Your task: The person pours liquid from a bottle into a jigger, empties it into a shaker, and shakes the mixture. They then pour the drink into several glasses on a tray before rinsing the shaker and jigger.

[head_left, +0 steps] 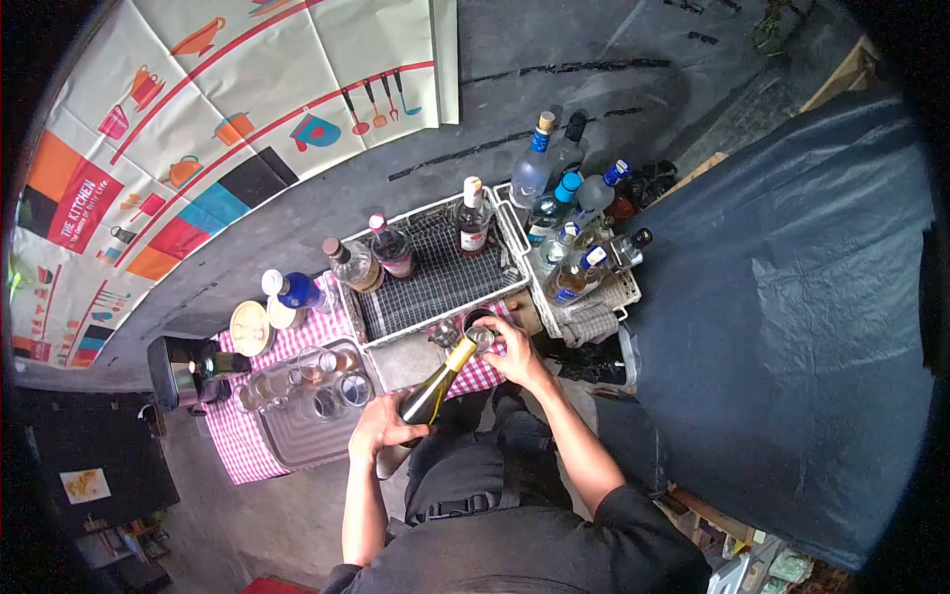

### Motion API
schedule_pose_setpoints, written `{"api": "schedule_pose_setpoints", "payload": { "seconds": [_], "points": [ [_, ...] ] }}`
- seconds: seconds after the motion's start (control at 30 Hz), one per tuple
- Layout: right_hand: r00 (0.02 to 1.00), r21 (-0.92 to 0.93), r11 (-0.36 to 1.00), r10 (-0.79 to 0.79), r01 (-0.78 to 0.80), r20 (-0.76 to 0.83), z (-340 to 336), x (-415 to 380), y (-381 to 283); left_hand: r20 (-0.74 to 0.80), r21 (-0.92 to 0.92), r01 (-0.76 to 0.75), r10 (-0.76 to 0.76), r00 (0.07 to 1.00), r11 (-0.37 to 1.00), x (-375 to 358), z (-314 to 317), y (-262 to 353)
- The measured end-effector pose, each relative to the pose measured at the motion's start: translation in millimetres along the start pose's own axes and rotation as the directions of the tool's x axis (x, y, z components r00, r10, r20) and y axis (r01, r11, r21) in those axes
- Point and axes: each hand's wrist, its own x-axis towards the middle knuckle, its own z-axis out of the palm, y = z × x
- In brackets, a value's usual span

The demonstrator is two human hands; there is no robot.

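My left hand is wrapped round the lower body of a dark green wine bottle with yellow foil on its neck. The bottle is tilted, its neck pointing up and to the right. My right hand pinches a small round jigger at the bottle's mouth. Whether liquid flows between them is too small to tell. Just beyond the jigger is a dark round cup, partly hidden by my right hand. Small clear glassware stands to its left.
A wire rack with several liquor bottles lies ahead. More bottles crowd a white basket at right. To the left, a clear tray holds several glasses on a checkered cloth, near a blue bottle and a black container.
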Motion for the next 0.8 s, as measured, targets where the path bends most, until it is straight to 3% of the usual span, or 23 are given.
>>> {"api": "schedule_pose_setpoints", "payload": {
  "seconds": [0.17,0.33,0.8],
  "points": [
    [0.996,-0.012,0.998,-0.058,0.059,0.063,-9.3,9.3,5.4,-0.041,-0.042,-0.010,0.008,0.999,0.999,2.5,13.1,-4.8],
    [0.994,-0.039,0.998,-0.042,0.046,0.105,-16.2,16.2,-0.2,0.039,-0.063,0.135,-0.133,0.990,0.989,0.9,9.6,15.1],
    [0.987,0.055,0.997,-0.064,0.057,0.145,-18.6,24.5,22.0,-0.002,-0.089,0.133,-0.133,0.991,0.987,6.7,19.4,11.7]
  ]
}}
